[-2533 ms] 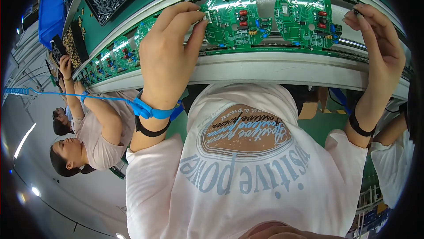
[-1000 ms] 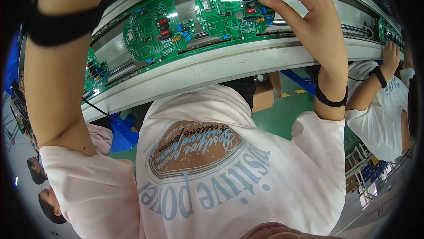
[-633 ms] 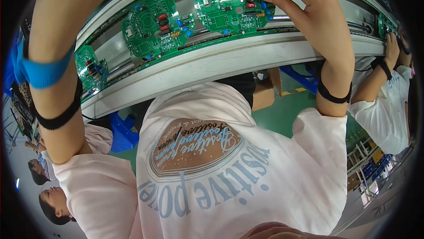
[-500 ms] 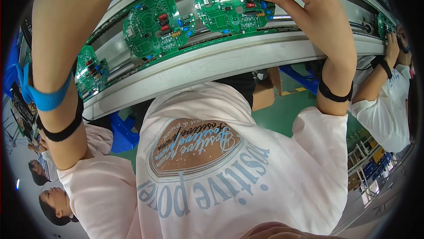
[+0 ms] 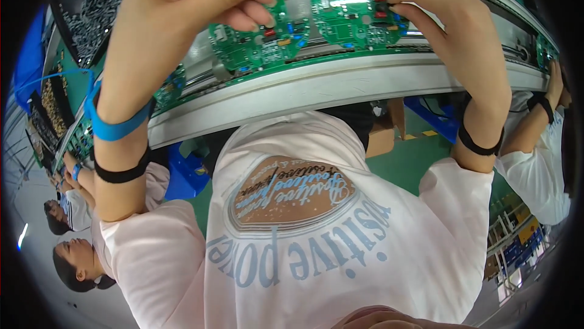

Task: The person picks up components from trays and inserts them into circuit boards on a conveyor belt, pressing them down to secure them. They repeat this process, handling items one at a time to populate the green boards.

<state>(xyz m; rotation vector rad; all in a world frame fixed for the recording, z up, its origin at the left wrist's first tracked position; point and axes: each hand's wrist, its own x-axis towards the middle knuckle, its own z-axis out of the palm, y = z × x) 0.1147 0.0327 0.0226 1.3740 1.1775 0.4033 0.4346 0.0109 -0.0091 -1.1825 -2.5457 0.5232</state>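
Observation:
Two round green circuit boards lie side by side on the conveyor. Over the left circuit board (image 5: 255,55) is my left hand (image 5: 201,6), thumb and forefinger pinched together above its upper edge and the other fingers curled. Whatever is in that pinch is too small to make out. My right hand (image 5: 450,15) reaches the right circuit board (image 5: 340,18); its thumb and forefinger are closed at the board's right side, beside red and black components (image 5: 381,6). Its fingertips hide anything between them. A blue wrist strap (image 5: 115,123) with a cord circles my left wrist.
A pale metal rail (image 5: 292,79) runs along the conveyor's near side. Another board (image 5: 170,85) sits partly behind my left wrist. At far left are a tray of small dark parts (image 5: 100,6) and a parts bin (image 5: 52,110). A co-worker's arm (image 5: 529,116) is at right.
My left hand has come into fuller view and now pinches above the left board. My right hand stays at the right board's components. Boards and rail appear shifted rightward and down in view.

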